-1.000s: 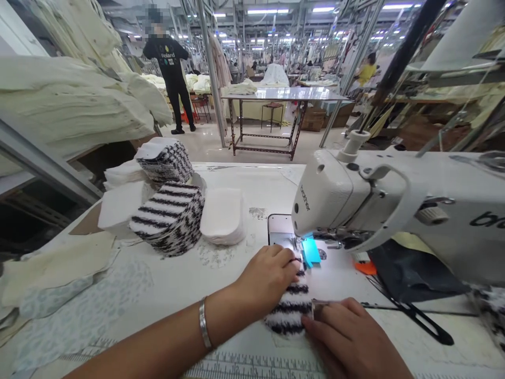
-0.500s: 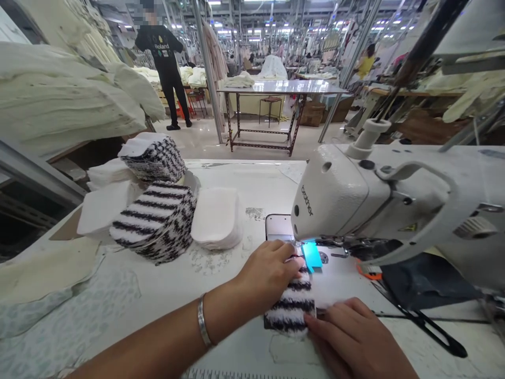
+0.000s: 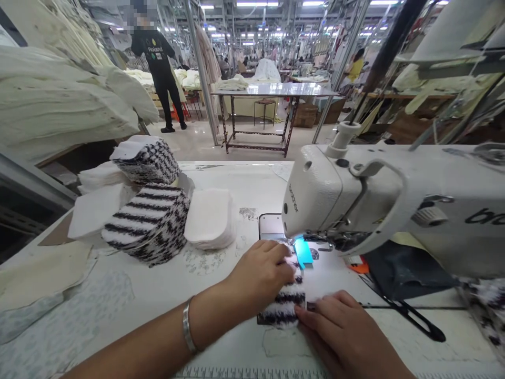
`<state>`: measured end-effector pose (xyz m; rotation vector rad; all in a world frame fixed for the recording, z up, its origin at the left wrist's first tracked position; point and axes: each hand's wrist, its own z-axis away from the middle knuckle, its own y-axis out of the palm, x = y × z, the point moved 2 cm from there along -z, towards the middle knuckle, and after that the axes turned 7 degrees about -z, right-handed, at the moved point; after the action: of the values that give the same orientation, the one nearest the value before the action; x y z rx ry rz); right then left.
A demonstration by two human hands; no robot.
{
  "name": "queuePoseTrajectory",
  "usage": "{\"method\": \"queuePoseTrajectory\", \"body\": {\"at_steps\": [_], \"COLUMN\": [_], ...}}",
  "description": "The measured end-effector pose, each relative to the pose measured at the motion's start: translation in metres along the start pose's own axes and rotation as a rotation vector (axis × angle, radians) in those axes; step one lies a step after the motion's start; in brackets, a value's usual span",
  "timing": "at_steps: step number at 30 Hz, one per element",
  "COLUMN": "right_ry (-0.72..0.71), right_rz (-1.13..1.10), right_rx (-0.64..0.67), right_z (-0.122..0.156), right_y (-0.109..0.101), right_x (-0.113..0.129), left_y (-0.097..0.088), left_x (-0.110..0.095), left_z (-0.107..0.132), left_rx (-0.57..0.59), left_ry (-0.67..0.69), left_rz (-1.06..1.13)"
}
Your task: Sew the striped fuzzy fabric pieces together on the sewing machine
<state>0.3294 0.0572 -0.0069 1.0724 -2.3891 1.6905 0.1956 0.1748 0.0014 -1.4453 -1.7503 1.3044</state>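
Observation:
A small black-and-white striped fuzzy fabric piece [image 3: 284,305] lies on the table under the head of a white sewing machine [image 3: 355,200]. My left hand [image 3: 262,275] rests palm down on its left side, fingers curled toward the needle area and the blue guide [image 3: 303,253]. The fingers of my right hand [image 3: 339,331] press flat on the near right edge of the piece. A silver bracelet [image 3: 188,331] sits on my left wrist.
Stacks of striped pieces [image 3: 148,221] and white pieces [image 3: 209,225] stand at the left of the table. Black scissors [image 3: 410,316] lie to the right. Cream fabric bolts [image 3: 59,105] pile up at the left. A person in black [image 3: 160,68] stands beyond, near a metal table [image 3: 268,92].
The striped piece has been fed further under the machine, with both hands moving along with it. The view has shifted slightly to the right.

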Motion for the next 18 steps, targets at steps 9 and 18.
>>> {"method": "queuePoseTrajectory", "body": {"at_steps": [9,18], "right_ry": [0.035,0.008], "right_rz": [0.020,0.004], "right_rx": [0.049,0.043], "right_z": [0.004,0.000], "right_y": [0.000,-0.004], "right_x": [-0.001,-0.001], "left_y": [0.004,-0.006], "left_x": [-0.015,-0.012], "left_z": [0.017,0.015], "left_rx": [0.081,0.022], "left_ry": [0.110,0.045], "left_rz": [0.059,0.203]}}
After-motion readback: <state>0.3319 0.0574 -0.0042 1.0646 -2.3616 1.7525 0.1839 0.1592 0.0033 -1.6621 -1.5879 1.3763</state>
